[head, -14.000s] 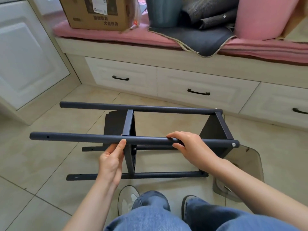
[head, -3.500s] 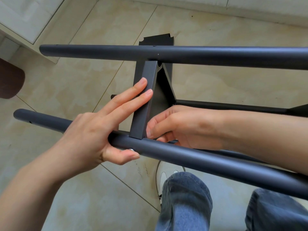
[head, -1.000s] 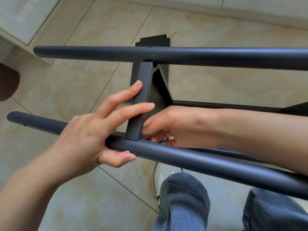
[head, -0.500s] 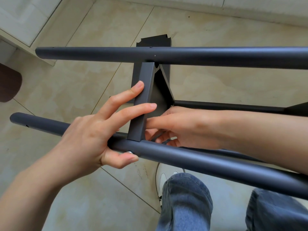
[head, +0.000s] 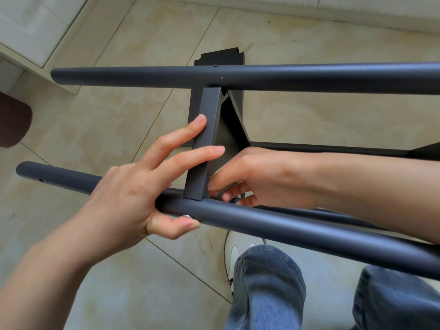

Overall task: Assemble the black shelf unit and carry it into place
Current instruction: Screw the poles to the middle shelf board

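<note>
- The black shelf unit [head: 238, 148] lies on its side over the tiled floor [head: 95, 129], part built; two round poles run across the view with a flat shelf panel [head: 206, 144] set edge-up between them
- The near pole [head: 297, 229] meets the panel's lower corner; a silver screw head [head: 188, 216] shows on the pole's near face just below that joint, so this appears to be the fixing in hand
- The far pole [head: 262, 77] crosses the panel's upper corner; small holes show along it and no screw head can be made out there
- Left hand [head: 140, 194]: the thumb is hooked under the near pole beside the screw head, two fingers lie straight along the panel edge. Judged purpose: to clamp pole against panel and keep the holes in line
- Right hand [head: 257, 177]: reaches inside the frame behind the panel, fingertips pinched together at the corner where a small silver fastener [head: 238, 196] shows. Probably a nut being run onto the screw; whether it is fully seated cannot be told
- Jeans-clad knees [head: 266, 282] sit below the near pole, with a pale shoe [head: 234, 252] partly visible on the floor beneath it
- A white cabinet base [head: 35, 32] stands well apart at upper left
- Assessment: assembly incomplete, carrying not yet due
</note>
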Demonstrator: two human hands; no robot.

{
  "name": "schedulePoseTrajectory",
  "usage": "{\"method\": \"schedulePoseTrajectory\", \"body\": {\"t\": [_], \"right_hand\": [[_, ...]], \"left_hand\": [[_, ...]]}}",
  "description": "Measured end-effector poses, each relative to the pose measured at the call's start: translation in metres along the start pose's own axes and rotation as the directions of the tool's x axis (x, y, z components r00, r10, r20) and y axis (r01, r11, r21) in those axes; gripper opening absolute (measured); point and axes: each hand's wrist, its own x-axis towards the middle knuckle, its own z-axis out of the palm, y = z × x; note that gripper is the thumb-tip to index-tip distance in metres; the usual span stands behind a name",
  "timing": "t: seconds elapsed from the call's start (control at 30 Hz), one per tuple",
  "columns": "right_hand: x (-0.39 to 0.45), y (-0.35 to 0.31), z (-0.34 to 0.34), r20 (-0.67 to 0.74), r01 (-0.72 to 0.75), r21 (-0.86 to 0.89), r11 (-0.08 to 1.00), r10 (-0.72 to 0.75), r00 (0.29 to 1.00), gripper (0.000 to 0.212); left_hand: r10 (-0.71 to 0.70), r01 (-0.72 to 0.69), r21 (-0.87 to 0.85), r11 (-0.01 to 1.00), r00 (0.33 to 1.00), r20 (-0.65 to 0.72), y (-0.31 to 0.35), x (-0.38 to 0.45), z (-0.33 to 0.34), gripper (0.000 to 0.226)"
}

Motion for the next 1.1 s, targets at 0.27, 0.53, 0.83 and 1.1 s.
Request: {"method": "schedulePoseTrajectory", "body": {"t": [0.27, 0.53, 0.83, 1.1], "right_hand": [[-0.0011, 0.0000, 0.0020, 0.023, 0.015, 0.018, 1.000, -0.015, 1.000, 0.012], [0.0014, 0.0019, 0.0030, -0.048, 0.010, 0.003, 1.000, -0.010, 0.999, 0.016], [0.0020, 0.0040, 0.0001, 0.029, 0.055, 0.036, 0.998, -0.057, 0.998, 0.023], [0.0009, 0.0032, 0.0008, 0.023, 0.031, 0.018, 0.999, -0.032, 0.999, 0.014]], "left_hand": [[0.003, -0.003, -0.005, 1.000, 1.000, -0.005, 0.0000, 0.0005, 0.0003, 0.078], [0.002, -0.002, -0.022, 1.000, 1.000, -0.010, -0.0011, 0.0001, 0.0011, 0.078], [0.014, -0.014, -0.016, 1.000, 1.000, -0.010, -0.0009, -0.0003, 0.0008, 0.078], [0.016, -0.016, -0.006, 1.000, 1.000, -0.011, -0.0012, 0.0004, 0.0011, 0.079]]}}
